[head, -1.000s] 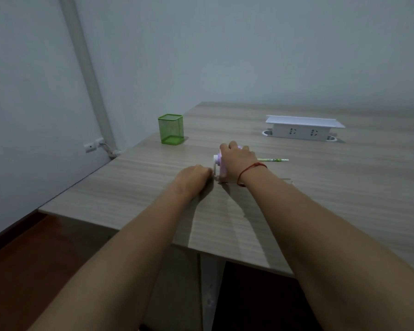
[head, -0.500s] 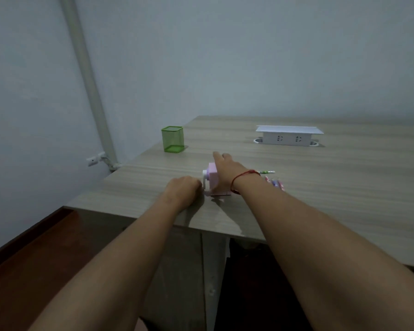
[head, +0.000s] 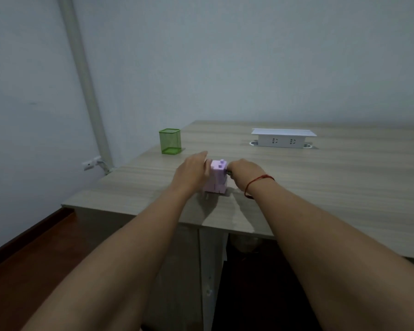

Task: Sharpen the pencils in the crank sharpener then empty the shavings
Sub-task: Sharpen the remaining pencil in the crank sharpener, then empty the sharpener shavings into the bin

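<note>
Matt wood-grain table (head: 320, 187), smooth pink plastic sharpener (head: 216, 177), green mesh cup (head: 169, 141).

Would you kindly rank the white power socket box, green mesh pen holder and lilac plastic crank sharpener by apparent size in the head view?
1. White power socket box.
2=. Green mesh pen holder and lilac plastic crank sharpener: alike; the sharpener is nearer, so unranked.

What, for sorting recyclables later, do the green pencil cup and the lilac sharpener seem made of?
Green pencil cup: probably painted metal mesh; its walls look see-through, with a solid rim. Sharpener: likely moulded plastic, matte; blocky, evenly coloured.
</note>
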Demonstrator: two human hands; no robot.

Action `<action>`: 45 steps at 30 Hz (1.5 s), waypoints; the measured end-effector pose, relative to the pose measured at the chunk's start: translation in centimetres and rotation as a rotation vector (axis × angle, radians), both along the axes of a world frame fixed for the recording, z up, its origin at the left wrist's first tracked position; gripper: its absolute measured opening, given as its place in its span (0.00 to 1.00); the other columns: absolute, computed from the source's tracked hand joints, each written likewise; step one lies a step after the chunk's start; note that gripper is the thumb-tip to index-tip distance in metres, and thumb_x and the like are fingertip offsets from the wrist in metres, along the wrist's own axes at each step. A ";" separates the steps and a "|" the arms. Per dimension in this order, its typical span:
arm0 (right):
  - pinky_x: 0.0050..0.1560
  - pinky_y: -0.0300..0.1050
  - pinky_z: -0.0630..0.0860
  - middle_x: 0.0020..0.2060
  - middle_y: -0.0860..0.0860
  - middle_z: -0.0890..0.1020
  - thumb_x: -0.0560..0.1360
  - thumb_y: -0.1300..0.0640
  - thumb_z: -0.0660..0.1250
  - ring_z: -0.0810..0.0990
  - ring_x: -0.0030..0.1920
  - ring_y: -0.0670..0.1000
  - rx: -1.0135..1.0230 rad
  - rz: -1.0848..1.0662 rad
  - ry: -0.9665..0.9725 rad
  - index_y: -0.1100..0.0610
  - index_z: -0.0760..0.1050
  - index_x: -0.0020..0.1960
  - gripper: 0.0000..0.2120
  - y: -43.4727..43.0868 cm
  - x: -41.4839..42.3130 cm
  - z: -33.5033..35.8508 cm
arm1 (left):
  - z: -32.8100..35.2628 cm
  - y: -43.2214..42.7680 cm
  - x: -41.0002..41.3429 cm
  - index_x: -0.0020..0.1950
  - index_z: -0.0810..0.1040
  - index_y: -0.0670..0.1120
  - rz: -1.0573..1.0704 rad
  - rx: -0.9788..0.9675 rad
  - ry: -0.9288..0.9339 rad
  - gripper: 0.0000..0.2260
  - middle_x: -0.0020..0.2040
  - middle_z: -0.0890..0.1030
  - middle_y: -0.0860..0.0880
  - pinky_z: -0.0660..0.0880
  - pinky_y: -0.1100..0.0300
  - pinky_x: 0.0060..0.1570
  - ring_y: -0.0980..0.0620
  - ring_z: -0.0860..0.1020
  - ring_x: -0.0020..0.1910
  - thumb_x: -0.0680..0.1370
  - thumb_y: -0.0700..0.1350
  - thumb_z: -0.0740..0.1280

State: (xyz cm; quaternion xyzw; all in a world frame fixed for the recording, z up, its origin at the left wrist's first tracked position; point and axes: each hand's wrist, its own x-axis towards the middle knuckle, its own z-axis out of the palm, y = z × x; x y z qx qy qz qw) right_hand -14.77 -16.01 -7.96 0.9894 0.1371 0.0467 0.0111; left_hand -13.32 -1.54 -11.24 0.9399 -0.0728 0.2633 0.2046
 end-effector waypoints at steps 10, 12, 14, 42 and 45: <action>0.56 0.51 0.74 0.60 0.60 0.78 0.81 0.63 0.58 0.78 0.60 0.62 -0.074 0.007 -0.228 0.62 0.76 0.63 0.13 -1.1 1.2 -1.2 | -1.5 -2.4 2.9 0.56 0.72 0.37 -0.048 0.030 0.133 0.12 0.56 0.75 0.38 0.69 0.53 0.52 0.39 0.73 0.58 0.81 0.42 0.53; 0.56 0.51 0.74 0.60 0.61 0.78 0.81 0.64 0.59 0.78 0.60 0.62 -0.079 0.016 -0.232 0.62 0.76 0.62 0.13 -1.5 1.5 -1.2 | -1.0 -2.5 2.4 0.59 0.72 0.38 -0.046 0.009 0.135 0.14 0.59 0.74 0.39 0.70 0.52 0.57 0.41 0.73 0.60 0.82 0.44 0.52; 0.56 0.52 0.74 0.59 0.61 0.78 0.80 0.64 0.59 0.78 0.59 0.63 -0.082 0.029 -0.252 0.62 0.76 0.62 0.13 -1.7 1.4 -1.1 | -1.0 -2.4 2.8 0.55 0.73 0.39 -0.067 0.002 0.134 0.15 0.57 0.75 0.38 0.69 0.53 0.53 0.40 0.73 0.57 0.82 0.45 0.51; 0.48 0.46 0.76 0.52 0.61 0.80 0.76 0.64 0.66 0.80 0.52 0.60 0.449 -0.470 -0.105 0.65 0.76 0.53 0.07 -11.7 2.2 -4.8 | -1.9 -3.8 1.9 0.58 0.74 0.43 -0.073 -0.142 0.042 0.14 0.57 0.76 0.42 0.73 0.51 0.52 0.44 0.74 0.54 0.81 0.45 0.52; 0.51 0.49 0.77 0.54 0.63 0.80 0.78 0.65 0.63 0.80 0.53 0.61 0.441 -0.457 -0.104 0.65 0.76 0.53 0.07 -11.7 2.5 -4.9 | -1.7 -3.6 2.4 0.57 0.75 0.43 -0.064 -0.140 0.058 0.14 0.57 0.76 0.41 0.73 0.51 0.54 0.43 0.74 0.55 0.81 0.45 0.52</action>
